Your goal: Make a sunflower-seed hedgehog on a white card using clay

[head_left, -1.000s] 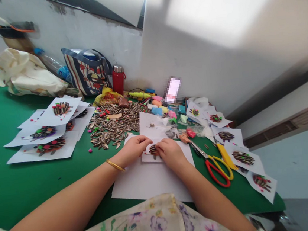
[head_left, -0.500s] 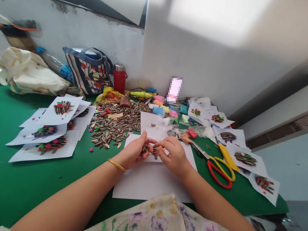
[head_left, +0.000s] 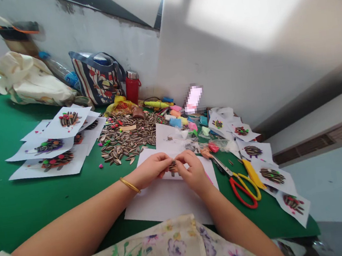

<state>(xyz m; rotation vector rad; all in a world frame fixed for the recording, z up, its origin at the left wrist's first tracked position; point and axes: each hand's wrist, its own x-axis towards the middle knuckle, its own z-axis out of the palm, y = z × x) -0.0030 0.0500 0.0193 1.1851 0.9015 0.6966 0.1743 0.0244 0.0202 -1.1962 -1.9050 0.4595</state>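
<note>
My left hand (head_left: 151, 171), a gold bangle at its wrist, is closed with fingers curled inward; the sunflower seeds in its palm are now hidden. Its fingertips meet those of my right hand (head_left: 192, 171), which is pinched over a half-made seed figure (head_left: 173, 167). What the pinch holds is mostly covered, seemingly a sunflower seed. Striped seeds stand in a small orange-brown base on this figure, which sits on a white sheet (head_left: 167, 199). Beyond my hands lies a large heap of sunflower seeds (head_left: 128, 139) on the green table (head_left: 60, 216).
Red-and-yellow-handled scissors (head_left: 242, 185) lie right of my right hand, near a yellow cutter (head_left: 253, 174). Finished seed pictures (head_left: 272, 176) line the right edge; more cards (head_left: 48, 168) pile at left. Coloured clay packs (head_left: 176, 122), a red flask (head_left: 132, 87) and a striped bag (head_left: 98, 78) stand behind.
My left hand has turned over and curled its fingers, hiding the seeds in its palm, and moved in toward the right fingertips. My right hand stays pinched over the figure.
</note>
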